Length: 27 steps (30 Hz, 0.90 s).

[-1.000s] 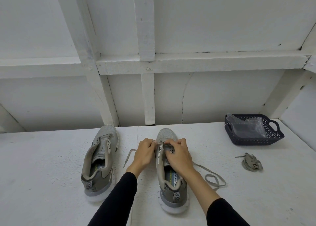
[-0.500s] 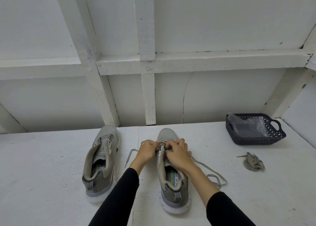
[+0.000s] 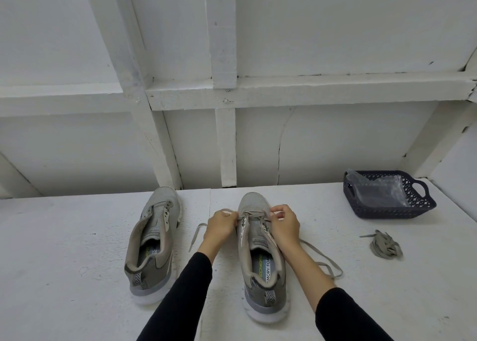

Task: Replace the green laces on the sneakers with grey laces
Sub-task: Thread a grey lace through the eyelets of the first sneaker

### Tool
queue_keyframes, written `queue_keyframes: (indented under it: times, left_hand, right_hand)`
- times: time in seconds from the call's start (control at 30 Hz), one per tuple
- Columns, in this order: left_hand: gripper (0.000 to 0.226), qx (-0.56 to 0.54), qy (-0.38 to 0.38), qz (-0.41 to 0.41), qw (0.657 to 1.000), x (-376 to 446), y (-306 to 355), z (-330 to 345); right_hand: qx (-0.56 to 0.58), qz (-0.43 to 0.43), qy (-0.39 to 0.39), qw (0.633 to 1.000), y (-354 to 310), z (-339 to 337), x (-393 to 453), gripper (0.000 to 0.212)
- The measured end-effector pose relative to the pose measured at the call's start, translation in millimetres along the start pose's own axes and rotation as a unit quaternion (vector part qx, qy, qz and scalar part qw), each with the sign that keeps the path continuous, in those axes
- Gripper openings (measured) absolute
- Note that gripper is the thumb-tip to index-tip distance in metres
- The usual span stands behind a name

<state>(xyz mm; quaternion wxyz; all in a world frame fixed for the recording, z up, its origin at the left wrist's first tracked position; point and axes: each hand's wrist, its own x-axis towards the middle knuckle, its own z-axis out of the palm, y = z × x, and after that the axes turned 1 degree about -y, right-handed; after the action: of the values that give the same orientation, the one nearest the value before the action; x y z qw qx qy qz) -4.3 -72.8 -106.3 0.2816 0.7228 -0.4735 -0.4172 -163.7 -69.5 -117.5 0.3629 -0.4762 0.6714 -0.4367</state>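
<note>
Two grey sneakers stand on the white table, toes pointing away from me. The left sneaker [image 3: 152,240] has no lace in it. A grey lace [image 3: 324,259] runs through the lowest eyelets of the right sneaker [image 3: 260,258] and trails onto the table on both sides. My left hand [image 3: 220,224] pinches the lace at the left eyelet row. At the right eyelet row my right hand [image 3: 285,223] pinches the lace. A bundled greyish-green lace [image 3: 386,245] lies on the table to the right.
A dark plastic basket [image 3: 392,209] holding a clear plastic bag stands at the back right of the table [image 3: 64,276]. White wooden wall framing rises right behind the table.
My hands have moved apart toward the two eyelet rows, uncovering the tongue and the lace across the lowest eyelets. The sneakers have not moved.
</note>
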Motion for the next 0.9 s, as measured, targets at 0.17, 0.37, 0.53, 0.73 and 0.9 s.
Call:
queue_keyframes:
  times: [0.17,0.37,0.53,0.73,0.9]
  left_hand:
    - [0.022,0.007,0.087,-0.019,0.996,-6,-6,-8]
    - [0.013,0.089,0.057,0.191,0.976,-10,-13,-11]
    - [0.017,0.217,0.067,0.262,0.938,-12,-9,-7]
    - [0.023,0.303,0.065,0.268,0.912,-14,-6,-10]
    - [0.026,0.335,0.083,0.248,0.905,-18,-9,-10]
  right_hand:
    - [-0.034,-0.051,-0.017,0.998,8,-4,-2,0.016]
    - [-0.045,-0.085,-0.048,0.994,6,-6,-2,0.016]
    - [-0.069,-0.094,-0.066,0.991,8,-9,-2,0.005]
    - [-0.115,-0.119,-0.101,0.981,8,-16,-3,0.013]
    - [-0.198,-0.117,-0.083,0.970,9,-15,-3,0.015]
